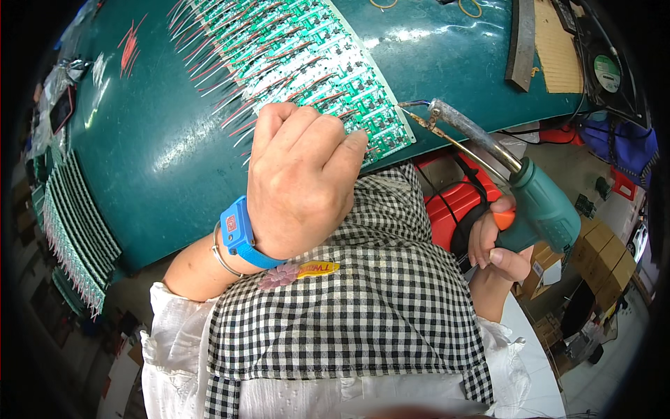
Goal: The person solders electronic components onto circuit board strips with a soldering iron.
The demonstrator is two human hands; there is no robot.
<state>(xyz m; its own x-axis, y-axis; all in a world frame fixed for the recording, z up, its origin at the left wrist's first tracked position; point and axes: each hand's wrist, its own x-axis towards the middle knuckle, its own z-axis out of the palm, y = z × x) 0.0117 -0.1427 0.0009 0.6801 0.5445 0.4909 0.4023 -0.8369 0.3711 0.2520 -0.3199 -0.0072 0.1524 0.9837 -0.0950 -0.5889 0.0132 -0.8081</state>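
My left hand (303, 174) is closed over the near edge of a large green circuit board panel (380, 101). Its fingertips are hidden beneath the knuckles, so what they pinch cannot be made out. Thin red, white and black wires (241, 129) stick out in rows along the panel's left side. In my right hand (488, 241) is a green soldering gun (548, 209) with an orange trigger. Its metal barrel points up and left, and the tip, with a thin feed tube beside it, reaches the panel's right edge. A blue wrist strap (239, 227) is around my left wrist.
Loose red wires (130, 50) lie on the green tabletop (160, 146) at the far left. Stacked wired boards (80, 230) sit at its left edge, near a phone (63, 109). A dark metal bar (520, 45) and a cardboard piece (558, 49) lie at the far right. Boxes (600, 255) stand below.
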